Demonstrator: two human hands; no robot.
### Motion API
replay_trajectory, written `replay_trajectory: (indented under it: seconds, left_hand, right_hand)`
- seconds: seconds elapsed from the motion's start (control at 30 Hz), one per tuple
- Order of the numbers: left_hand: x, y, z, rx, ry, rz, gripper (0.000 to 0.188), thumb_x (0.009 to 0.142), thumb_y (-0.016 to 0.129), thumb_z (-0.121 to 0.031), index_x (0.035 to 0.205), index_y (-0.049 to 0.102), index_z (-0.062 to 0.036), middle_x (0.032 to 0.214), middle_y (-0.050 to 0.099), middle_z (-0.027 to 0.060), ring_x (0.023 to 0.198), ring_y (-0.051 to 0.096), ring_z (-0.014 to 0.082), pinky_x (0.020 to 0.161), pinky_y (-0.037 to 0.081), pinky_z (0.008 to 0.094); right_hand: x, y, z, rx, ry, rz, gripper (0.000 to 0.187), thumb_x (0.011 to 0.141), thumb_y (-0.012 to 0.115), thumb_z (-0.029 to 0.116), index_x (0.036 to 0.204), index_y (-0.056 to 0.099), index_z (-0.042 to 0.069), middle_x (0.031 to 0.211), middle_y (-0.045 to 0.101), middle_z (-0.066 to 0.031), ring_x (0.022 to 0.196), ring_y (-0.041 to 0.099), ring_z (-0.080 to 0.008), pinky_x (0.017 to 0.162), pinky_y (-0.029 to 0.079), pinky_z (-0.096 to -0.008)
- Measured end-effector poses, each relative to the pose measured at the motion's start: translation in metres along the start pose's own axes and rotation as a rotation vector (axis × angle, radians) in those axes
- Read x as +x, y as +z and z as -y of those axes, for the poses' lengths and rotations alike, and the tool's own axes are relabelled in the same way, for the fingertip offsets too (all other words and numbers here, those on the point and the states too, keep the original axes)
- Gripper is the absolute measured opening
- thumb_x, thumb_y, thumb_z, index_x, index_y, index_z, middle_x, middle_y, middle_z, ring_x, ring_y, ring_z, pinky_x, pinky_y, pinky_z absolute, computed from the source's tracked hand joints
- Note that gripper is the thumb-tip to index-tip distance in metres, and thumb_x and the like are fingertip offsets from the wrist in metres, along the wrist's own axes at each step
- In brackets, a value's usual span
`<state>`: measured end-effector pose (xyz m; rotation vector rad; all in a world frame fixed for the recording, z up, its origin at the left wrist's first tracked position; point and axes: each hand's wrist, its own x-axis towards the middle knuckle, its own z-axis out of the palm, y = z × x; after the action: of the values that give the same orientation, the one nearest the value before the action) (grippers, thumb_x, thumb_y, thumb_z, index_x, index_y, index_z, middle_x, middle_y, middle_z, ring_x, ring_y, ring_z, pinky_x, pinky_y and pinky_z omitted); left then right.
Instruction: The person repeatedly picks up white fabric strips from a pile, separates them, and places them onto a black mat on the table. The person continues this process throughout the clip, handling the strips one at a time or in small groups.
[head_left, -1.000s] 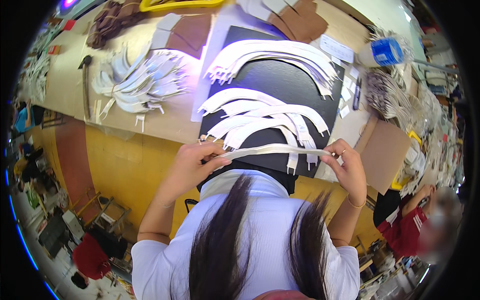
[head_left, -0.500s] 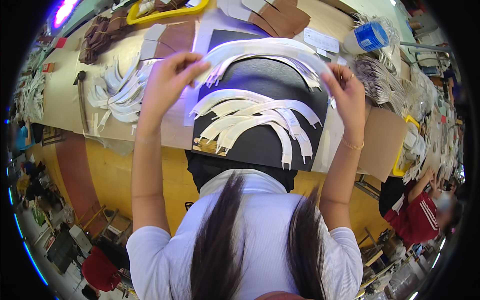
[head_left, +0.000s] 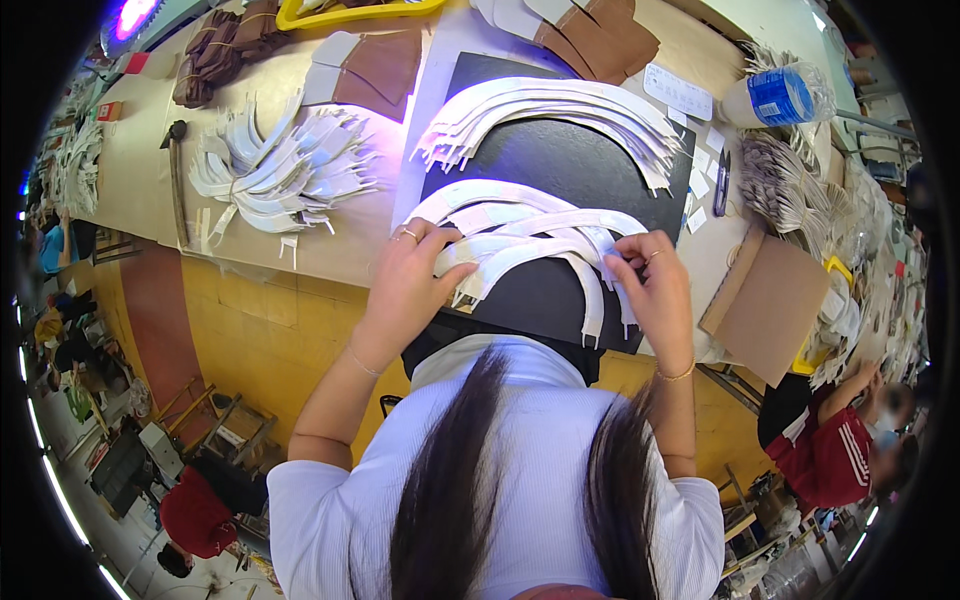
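Note:
Curved white strips lie on a black board (head_left: 590,150) in front of me. An upper row (head_left: 550,100) is fanned in an arch, and a looser lower pile (head_left: 530,205) crosses over itself nearer to me. My left hand (head_left: 415,285) has its thumb and fingers closed at the left end of a curved white strip (head_left: 520,252) in the lower pile. At the right end of the lower pile, my right hand (head_left: 652,288) pinches with thumb and fingertips. The fingers partly hide both ends of the strips.
A tied bundle of white strips (head_left: 280,170) and a hammer (head_left: 175,185) are on the left. Brown and white pieces (head_left: 375,70) lie behind. To the right are a bottle with a blue label (head_left: 770,98), a dark pen-like tool (head_left: 721,183) and a cardboard piece (head_left: 775,305).
Both hands have come down toward me from the upper row to the lower pile. The strip they held over the upper row now lies with that row.

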<state>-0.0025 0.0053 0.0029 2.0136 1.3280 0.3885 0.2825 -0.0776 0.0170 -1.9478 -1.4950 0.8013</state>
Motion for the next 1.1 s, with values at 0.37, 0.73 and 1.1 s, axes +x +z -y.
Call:
replay_trajectory:
  seconds: [0.37,0.73,1.1]
  left_hand:
    - [0.002,0.001,-0.008,-0.467,-0.374,0.167,0.023,0.088,0.077,-0.018,0.084,0.063,0.0002,0.074,0.064,0.0054,0.064,0.056,0.0141,0.058,0.043,0.0297]
    - [-0.003,0.009,0.007,-0.854,-0.503,0.316,0.023,0.103,0.058,-0.025,0.103,0.055,-0.0024,0.084,0.071,0.0093,0.066,0.06,0.0077,0.056,0.047,0.0214]
    - [0.0,0.009,0.007,-0.747,-0.498,0.33,0.028,0.104,0.055,-0.026,0.113,0.055,0.0005,0.082,0.071,0.0093,0.059,0.06,0.0077,0.051,0.046,0.0198]
  right_hand:
    - [-0.011,0.02,0.01,-0.037,-0.068,-0.02,0.028,0.085,0.074,0.011,0.111,0.067,0.005,0.095,0.061,-0.0112,0.087,0.062,-0.0295,0.078,0.05,-0.0388]
    - [-0.011,0.035,0.021,-0.103,-0.222,0.015,0.032,0.079,0.077,0.009,0.108,0.066,0.005,0.102,0.057,-0.0107,0.097,0.056,-0.0305,0.086,0.046,-0.0395]
    - [0.001,0.048,0.028,-0.379,-0.399,0.039,0.038,0.079,0.069,0.001,0.116,0.067,0.007,0.103,0.058,-0.0076,0.102,0.054,-0.0273,0.092,0.042,-0.0403]
